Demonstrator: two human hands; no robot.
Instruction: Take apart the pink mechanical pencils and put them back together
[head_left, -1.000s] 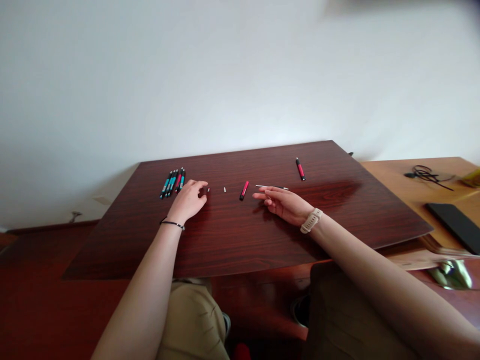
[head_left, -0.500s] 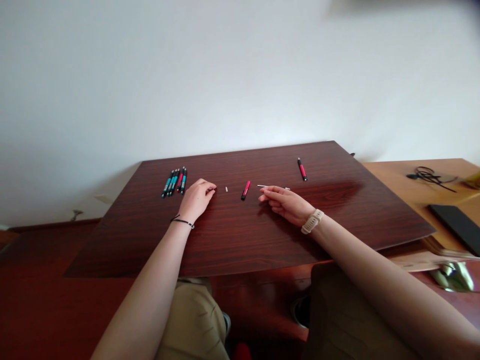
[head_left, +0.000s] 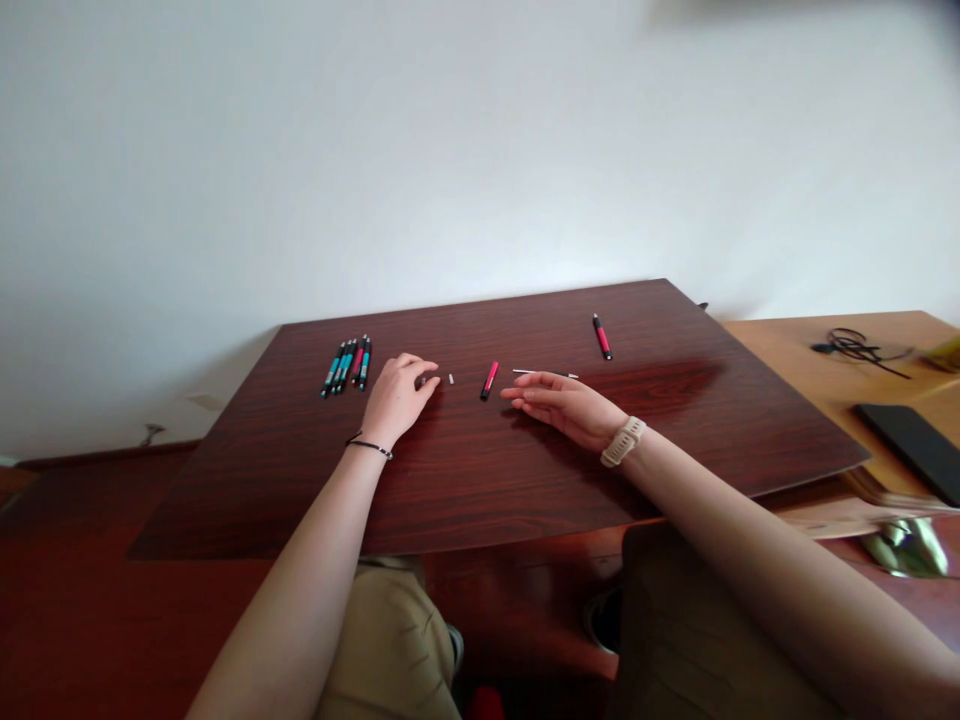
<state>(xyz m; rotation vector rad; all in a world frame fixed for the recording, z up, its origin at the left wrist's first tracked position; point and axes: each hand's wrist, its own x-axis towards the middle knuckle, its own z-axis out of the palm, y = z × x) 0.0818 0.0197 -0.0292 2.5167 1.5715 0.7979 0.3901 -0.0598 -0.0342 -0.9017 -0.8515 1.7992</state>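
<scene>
My left hand [head_left: 400, 395] is over the table with thumb and forefinger apart. Just right of its fingertips lies a small whitish cylindrical piece [head_left: 451, 379]. A dark spot shows beneath those fingers, too small to make out. Between the hands rests a pink pen barrel [head_left: 489, 381] with a black end. My right hand [head_left: 562, 403] has its fingers stretched out and holds nothing visible. Just beyond it lies a thin white pen refill [head_left: 525, 372] with a dark tip, partly hidden by the fingers.
On the dark wood table [head_left: 480, 490], several teal and pink pens [head_left: 346, 364] lie in a row at left. A pink and black pen [head_left: 602, 338] lies at the back right. A lighter table [head_left: 795, 350] at right holds a black cable [head_left: 855, 347] and a black phone-like slab [head_left: 907, 450].
My left thumb and forefinger have parted and moved slightly right, toward the whitish piece. My right fingers have straightened and shifted left, uncovering more of the refill's tip end.
</scene>
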